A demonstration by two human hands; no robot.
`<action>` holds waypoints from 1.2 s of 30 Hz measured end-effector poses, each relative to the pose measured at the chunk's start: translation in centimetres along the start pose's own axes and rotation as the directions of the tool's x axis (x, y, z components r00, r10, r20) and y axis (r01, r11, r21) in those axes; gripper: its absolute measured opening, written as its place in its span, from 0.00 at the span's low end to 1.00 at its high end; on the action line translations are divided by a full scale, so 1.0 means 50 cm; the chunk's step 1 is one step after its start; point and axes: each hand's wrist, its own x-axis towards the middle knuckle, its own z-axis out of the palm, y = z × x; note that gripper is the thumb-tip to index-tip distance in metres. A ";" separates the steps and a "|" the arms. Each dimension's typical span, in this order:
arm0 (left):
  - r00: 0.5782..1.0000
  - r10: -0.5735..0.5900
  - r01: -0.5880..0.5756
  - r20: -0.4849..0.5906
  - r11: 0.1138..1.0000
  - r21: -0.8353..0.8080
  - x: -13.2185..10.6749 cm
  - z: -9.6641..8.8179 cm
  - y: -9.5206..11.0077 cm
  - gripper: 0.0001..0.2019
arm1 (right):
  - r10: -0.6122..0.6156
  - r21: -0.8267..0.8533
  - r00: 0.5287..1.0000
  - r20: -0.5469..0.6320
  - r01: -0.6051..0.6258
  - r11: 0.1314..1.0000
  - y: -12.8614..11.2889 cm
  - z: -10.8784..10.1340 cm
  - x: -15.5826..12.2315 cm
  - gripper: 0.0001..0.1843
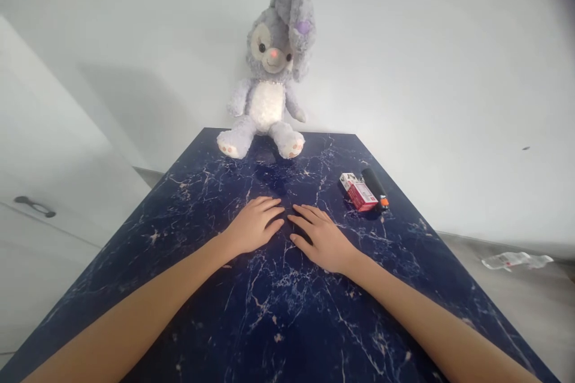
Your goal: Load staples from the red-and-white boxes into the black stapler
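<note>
My left hand point(255, 224) lies flat on the dark blue marble-patterned table point(278, 323), palm down, with its fingers stretched out. Close beside it, my right hand point(324, 238) rests the same way, fingers spread and nothing in them. A small gap separates the fingertips of the two hands. Beyond them, a grey plush rabbit point(267, 87) with a white belly sits at the far edge of the table. To the right of my right hand lie a small red and white box point(359, 192) and a black cylindrical object point(374, 187) with an orange end.
A pale wall point(404, 60) stands behind the table. On the left is a white cabinet point(54, 149) with a dark handle point(35, 206). Clear plastic bottles point(516, 260) lie on the floor at the right, past the table's edge.
</note>
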 end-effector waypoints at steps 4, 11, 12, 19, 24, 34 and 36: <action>1.000 -0.026 0.026 -0.012 0.999 -0.027 -0.003 0.001 -0.003 0.27 | 0.011 0.002 1.000 0.007 -0.011 1.000 0.002 0.000 -0.006 0.26; 1.000 -0.003 0.003 -0.013 1.000 -0.022 -0.002 0.003 -0.005 0.21 | 0.013 0.013 1.000 -0.001 -0.013 1.000 0.001 -0.003 -0.004 0.25; 1.000 -0.002 0.002 -0.018 1.000 -0.024 -0.002 0.004 -0.005 0.20 | 0.013 0.013 1.000 -0.001 -0.013 1.000 0.001 -0.005 -0.004 0.24; 0.999 0.017 -0.018 -0.045 1.000 -0.014 -0.002 0.008 -0.010 0.21 | -0.010 -0.013 0.995 -0.099 0.009 1.000 -0.008 -0.002 -0.010 0.24; 0.991 -0.010 0.012 -0.134 1.000 0.014 -0.009 -0.003 0.006 0.26 | 0.054 -0.141 0.836 -0.545 -0.155 0.978 0.045 -0.042 -0.018 0.27; 0.895 0.230 -0.257 -0.381 0.966 -0.022 -0.076 -0.032 0.040 0.23 | 0.799 0.223 0.602 0.013 -0.780 0.584 0.302 -0.215 -0.065 0.29; 0.880 0.251 -0.286 -0.402 0.958 -0.028 -0.115 -0.044 0.040 0.24 | 0.795 0.297 0.606 0.014 -0.762 0.575 0.299 -0.201 -0.057 0.27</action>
